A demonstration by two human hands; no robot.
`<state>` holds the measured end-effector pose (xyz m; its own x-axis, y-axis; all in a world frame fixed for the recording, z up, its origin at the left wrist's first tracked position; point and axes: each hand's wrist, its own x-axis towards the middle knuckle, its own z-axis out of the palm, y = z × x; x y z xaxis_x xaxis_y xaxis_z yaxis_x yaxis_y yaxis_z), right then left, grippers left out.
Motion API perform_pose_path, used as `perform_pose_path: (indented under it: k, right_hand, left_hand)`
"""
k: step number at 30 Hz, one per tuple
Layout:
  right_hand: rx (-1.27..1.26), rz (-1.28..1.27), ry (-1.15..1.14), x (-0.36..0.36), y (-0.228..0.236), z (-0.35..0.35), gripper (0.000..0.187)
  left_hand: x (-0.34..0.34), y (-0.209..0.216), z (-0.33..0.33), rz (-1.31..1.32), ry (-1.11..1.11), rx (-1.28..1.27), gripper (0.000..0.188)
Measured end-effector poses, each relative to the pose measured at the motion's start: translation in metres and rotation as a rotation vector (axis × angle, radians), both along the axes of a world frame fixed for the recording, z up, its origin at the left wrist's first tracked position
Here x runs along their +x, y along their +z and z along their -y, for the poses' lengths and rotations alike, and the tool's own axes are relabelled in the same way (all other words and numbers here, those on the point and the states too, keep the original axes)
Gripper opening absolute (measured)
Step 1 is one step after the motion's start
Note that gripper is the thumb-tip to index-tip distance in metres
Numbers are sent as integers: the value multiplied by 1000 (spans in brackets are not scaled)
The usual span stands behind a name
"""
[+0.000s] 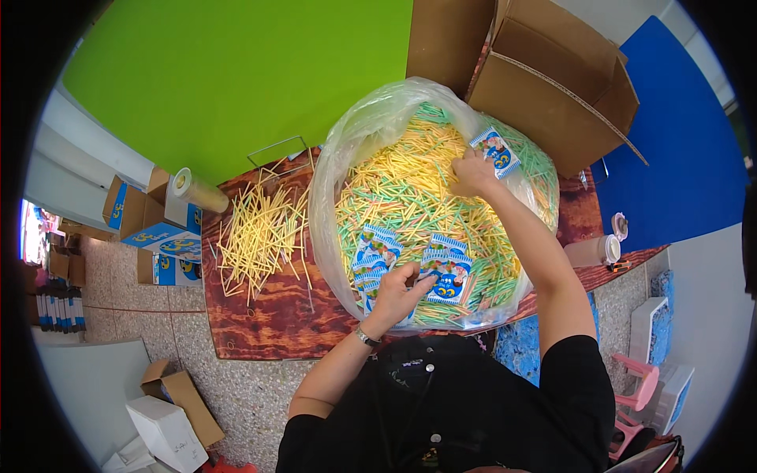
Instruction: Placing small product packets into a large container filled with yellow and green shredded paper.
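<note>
A large clear plastic bag (pixel 325 177) stands wide open on the table, full of thin yellow, green and pink sticks (pixel 410 169). My left hand (pixel 397 298) is at the bag's near side, with thumb and fingers bent together at the left edge of a small stack of blue-and-white packets (pixel 447 276). Another group of packets (pixel 377 251) lies left of it, partly under that hand. Farther off, my right hand (pixel 475 173) reaches over the sticks with curled fingers, against a single packet (pixel 498 151) at the bag's right side. What its fingertips grip is hidden.
Loose yellow sticks (pixel 264 236) lie on the red-brown patterned table (pixel 268 335), left of the bag. A clear cylindrical container (pixel 201 191) stands behind them. An open cardboard box (pixel 544 94) is at the back right. A lidded jar (pixel 595 251) lies at the right edge.
</note>
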<state>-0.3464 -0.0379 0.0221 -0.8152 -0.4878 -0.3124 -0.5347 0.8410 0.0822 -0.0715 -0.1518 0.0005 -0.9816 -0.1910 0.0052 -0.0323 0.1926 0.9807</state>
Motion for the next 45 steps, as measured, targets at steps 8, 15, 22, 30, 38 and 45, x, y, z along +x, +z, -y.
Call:
perform_pose_path:
  k: [8, 15, 22, 30, 38, 45]
  right_hand:
    - [-188, -65, 68, 7, -15, -12, 38]
    - [-174, -117, 170, 7, -23, -29, 29]
    - [-662, 82, 156, 15, 18, -58, 28]
    - [-1400, 1183, -325, 34, 14, -101, 24]
    - [-615, 803, 202, 83, 122, -71, 25]
    - [-405, 380, 702, 95, 152, -36, 20]
  left_hand:
    - [2, 3, -5, -16, 7, -1, 38]
    - [7, 3, -3, -37, 16, -13, 37]
    - [5, 4, -6, -6, 8, -54, 36]
    - [-13, 1, -5, -26, -14, 51, 37]
    - [-27, 19, 0, -278, 181, -318, 24]
    - [-26, 20, 9, -396, 166, -509, 28]
